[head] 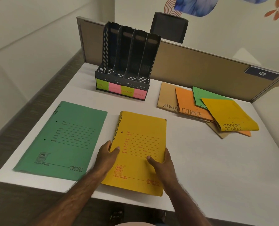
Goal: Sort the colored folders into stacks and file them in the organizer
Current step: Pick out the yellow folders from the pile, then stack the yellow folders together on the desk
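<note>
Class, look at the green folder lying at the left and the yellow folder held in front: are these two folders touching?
Apart. The head view shows a strip of white table between the green folder and the yellow folder along their facing edges.

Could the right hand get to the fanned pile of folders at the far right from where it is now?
Probably yes. The right hand grips the yellow folder and would have to let go first; bare white table lies between it and the pile.

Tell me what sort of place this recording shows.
Probably an office cubicle: a tan fabric partition carrying a blue number plate reading 109, a black mesh office chair behind it, and a black slotted plastic file organizer on the white desk.
</note>
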The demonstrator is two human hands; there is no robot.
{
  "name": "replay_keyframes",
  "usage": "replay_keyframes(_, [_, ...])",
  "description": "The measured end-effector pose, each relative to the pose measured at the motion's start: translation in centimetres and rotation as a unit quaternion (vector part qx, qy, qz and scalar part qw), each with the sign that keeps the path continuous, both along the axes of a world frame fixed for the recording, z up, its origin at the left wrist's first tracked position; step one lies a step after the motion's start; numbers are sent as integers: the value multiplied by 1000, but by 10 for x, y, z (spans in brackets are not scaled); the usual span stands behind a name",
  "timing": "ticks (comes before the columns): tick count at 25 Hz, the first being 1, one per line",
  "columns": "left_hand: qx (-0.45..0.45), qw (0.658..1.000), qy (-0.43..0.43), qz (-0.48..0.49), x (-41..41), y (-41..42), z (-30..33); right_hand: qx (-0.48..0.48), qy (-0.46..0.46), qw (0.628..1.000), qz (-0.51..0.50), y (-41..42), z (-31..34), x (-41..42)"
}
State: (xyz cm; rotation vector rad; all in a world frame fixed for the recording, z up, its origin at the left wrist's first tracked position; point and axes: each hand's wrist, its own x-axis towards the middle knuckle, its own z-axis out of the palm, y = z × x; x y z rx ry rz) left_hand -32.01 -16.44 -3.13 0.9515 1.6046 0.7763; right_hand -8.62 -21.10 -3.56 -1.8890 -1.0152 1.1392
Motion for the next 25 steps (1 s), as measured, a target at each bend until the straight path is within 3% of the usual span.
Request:
replay_keyframes(4, [2, 999, 41, -32, 3, -4, -6, -8, -28, 999, 13, 3, -2, 0])
replay_keyframes(14, [104, 988, 104, -48, 35, -3, 2, -2, -134, 990, 37, -3, -7, 15])
replay_keyframes(25, [176, 968, 64, -168, 204, 24, 26, 39, -179, 981, -62, -16, 19, 135])
